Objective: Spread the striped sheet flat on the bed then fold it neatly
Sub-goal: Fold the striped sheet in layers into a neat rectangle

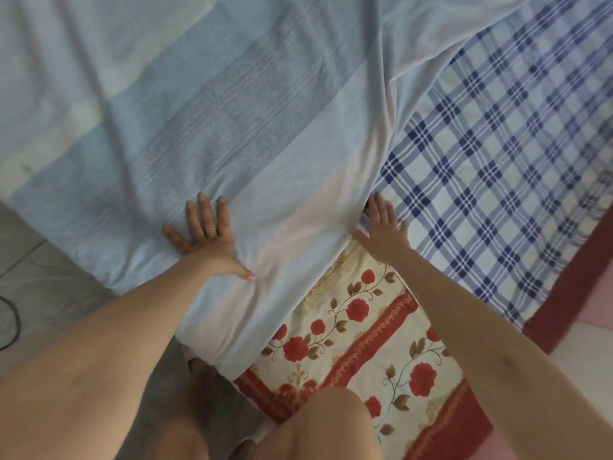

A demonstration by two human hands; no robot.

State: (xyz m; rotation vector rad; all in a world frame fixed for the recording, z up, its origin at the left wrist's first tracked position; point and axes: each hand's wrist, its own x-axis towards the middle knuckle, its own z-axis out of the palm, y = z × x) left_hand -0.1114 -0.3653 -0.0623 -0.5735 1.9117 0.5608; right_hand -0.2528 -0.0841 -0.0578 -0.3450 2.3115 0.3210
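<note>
Pale-blue striped sheet (232,127) lies under your flat left hand (205,234); your open, empty right hand (381,230) pushing sideways could rumple its edge

blue checked cloth (504,144) beside a rose-patterned cloth (361,330), black cable (17,322) on the tiled floor (46,277).

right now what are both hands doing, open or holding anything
Left hand: open, flat on the striped sheet.
Right hand: open, at the sheet's edge, gripping nothing.
</note>
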